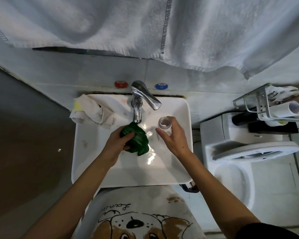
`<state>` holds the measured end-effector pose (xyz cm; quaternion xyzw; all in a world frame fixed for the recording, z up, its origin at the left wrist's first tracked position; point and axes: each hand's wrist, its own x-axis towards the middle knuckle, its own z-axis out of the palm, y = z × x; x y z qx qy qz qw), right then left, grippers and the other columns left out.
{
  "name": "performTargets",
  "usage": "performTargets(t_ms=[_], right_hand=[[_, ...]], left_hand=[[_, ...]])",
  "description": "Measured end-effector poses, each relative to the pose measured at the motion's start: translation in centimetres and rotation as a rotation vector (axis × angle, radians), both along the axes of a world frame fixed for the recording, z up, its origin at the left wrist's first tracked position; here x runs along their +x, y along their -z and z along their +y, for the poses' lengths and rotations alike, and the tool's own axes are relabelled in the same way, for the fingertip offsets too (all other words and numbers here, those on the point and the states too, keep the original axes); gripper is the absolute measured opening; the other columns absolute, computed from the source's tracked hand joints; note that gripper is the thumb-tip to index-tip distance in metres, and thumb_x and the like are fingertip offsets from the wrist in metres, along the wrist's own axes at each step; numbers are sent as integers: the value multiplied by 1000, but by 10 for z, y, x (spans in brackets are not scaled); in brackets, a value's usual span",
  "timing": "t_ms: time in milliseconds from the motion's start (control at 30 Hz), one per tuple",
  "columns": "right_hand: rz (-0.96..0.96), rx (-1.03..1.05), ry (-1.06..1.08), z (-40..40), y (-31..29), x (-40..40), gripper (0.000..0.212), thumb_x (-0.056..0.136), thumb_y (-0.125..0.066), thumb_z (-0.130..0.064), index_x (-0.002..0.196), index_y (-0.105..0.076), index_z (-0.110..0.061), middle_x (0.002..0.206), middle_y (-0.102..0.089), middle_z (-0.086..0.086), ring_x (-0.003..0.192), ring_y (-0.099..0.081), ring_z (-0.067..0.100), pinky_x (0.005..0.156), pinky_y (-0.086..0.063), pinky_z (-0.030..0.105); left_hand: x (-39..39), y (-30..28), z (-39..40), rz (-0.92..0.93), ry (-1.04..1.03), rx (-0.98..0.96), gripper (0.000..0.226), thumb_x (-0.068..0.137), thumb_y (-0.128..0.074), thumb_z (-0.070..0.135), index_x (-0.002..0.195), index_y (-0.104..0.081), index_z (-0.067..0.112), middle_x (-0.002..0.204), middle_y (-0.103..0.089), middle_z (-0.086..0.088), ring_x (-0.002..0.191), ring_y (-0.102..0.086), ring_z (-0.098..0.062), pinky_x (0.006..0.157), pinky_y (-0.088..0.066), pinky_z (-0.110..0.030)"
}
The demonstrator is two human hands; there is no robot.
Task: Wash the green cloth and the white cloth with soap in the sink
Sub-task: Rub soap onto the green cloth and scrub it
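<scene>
A: How do the person's arms lie?

B: Both reach forward over the front rim of the white sink [86, 171]. The left hand [116, 144] is curled round the green cloth [136, 138], thumb across the bunched fabric, holding it over the basin just below the spout of the chrome tap [138, 104].

A: And the other one?

B: The right hand [173, 138] grips a small clear jar [165, 125], fingers wrapped about its side, its open mouth facing up toward the camera. It sits over the right half of the basin, just beside the green cloth but apart from it.

A: Where is the white cloth [93, 110]?

B: Crumpled on the back left corner of the sink, draped partly over the rim, well apart from both hands. A bit of yellow shows at its left edge; what that is cannot be told.

A: Anything else nearby?

B: A pale towel [110, 23] hangs above, and a toilet [248, 157] stands to the right.
</scene>
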<state>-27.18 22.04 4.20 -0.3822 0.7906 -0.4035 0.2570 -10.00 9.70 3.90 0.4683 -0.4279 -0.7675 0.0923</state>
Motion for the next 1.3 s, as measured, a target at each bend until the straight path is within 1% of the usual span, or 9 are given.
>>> performTargets(t_ms=[67, 167, 233, 433, 533, 700, 867, 1033, 1300], right_hand=[[49, 38, -82, 4, -6, 6, 55, 82, -52, -55, 112, -54, -9, 104, -62, 3, 89, -55, 13, 75, -37, 8], [125, 96, -208, 7, -11, 14, 55, 84, -49, -55, 115, -54, -9, 108, -62, 5, 92, -56, 18, 75, -42, 24], [168, 131, -285, 6, -15, 17, 57, 85, -46, -58, 115, -54, -10, 110, -62, 5, 93, -56, 19, 75, -43, 29], [324, 165, -399, -5, -32, 21, 55, 85, -48, -60, 117, -58, -15, 105, -65, 2, 89, -56, 18, 68, -35, 25], [395, 185, -386, -10, -39, 21, 49, 87, -55, -54, 120, -59, -18, 100, -66, 1, 87, -58, 19, 66, -36, 26], [466, 246, -403, -16, -48, 19, 46, 89, -55, -56, 124, -57, -26, 97, -66, -1, 87, -58, 19, 65, -42, 29], [513, 270, -450, -20, -53, 19, 50, 88, -55, -58, 129, -55, -29, 99, -67, -2, 88, -59, 19, 65, -34, 26], [563, 313, -498, -23, -56, 17, 54, 88, -53, -60, 132, -53, -28, 100, -66, -1, 90, -60, 20, 65, -34, 27], [600, 371, -543, -25, -63, 16, 56, 88, -52, -60, 134, -52, -27, 104, -65, -1, 94, -60, 21, 66, -35, 27]], left_hand=[[1, -6, 0, 11, -2, -12, 29, 91, -57, 9, 120, -58, 13, 112, -66, -9, 101, -64, -21, 73, -56, -31], [1, -14, -1, 28, -6, -19, 30, 92, -55, 8, 121, -58, 13, 114, -66, -9, 104, -63, -22, 78, -55, -35], [2, -19, -2, 45, -11, -15, 29, 93, -53, 6, 120, -58, 14, 113, -66, -8, 105, -63, -23, 81, -55, -37], [1, -28, -1, 85, 17, -26, 28, 95, -48, 6, 115, -60, 21, 112, -67, -4, 104, -63, -22, 80, -55, -36], [0, -31, 1, 91, 31, -28, 29, 95, -48, 5, 119, -59, 19, 110, -67, -2, 104, -63, -22, 83, -54, -38], [1, -35, 1, 103, 36, -27, 30, 95, -49, 6, 120, -58, 20, 113, -66, -3, 104, -63, -22, 86, -53, -40], [2, -35, 1, 106, 49, -26, 32, 95, -48, 6, 121, -57, 21, 115, -65, -4, 105, -63, -20, 82, -54, -34], [2, -35, 3, 113, 42, -17, 31, 95, -48, 5, 118, -57, 22, 111, -65, -3, 98, -64, -16, 70, -55, -24], [2, -34, 6, 110, 35, -4, 31, 95, -47, 3, 119, -56, 20, 108, -66, -2, 94, -65, -14, 68, -55, -23]])
